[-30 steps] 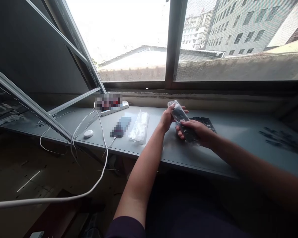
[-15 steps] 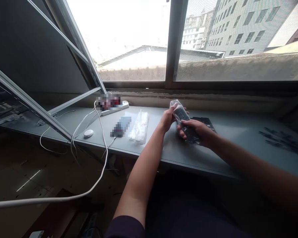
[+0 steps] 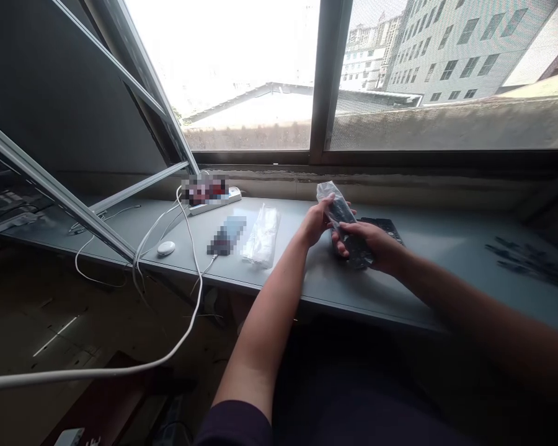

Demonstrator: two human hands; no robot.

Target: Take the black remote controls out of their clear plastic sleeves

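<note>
Both hands hold a clear plastic bag (image 3: pixel 326 189) with a long dark object (image 3: pixel 342 211) inside, tilted from upper left to lower right; its exact kind does not show. My left hand (image 3: pixel 315 222) is closed on the upper end, thumb on top. My right hand (image 3: pixel 369 243) grips the lower half, its thumb across the front and fingertips showing underneath. Behind my right hand, several dark flat pieces (image 3: pixel 382 228) lie on the grey table (image 3: pixel 428 266), partly hidden. Left of my forearm rests a stack of clear plastic bags (image 3: pixel 262 236).
A blurred-out device (image 3: pixel 227 235) with a cable lies left of the bags. A power strip (image 3: pixel 216 201), a round white object (image 3: pixel 166 248) and white cables (image 3: pixel 193 322) are farther left, near a metal frame (image 3: pixel 116 238). Dark strips (image 3: pixel 530 260) lie at the right. A window stands behind.
The dark object sits slightly farther up inside the bag, and the bag's empty upper end stands a little higher. Both hands stay nearly in place.
</note>
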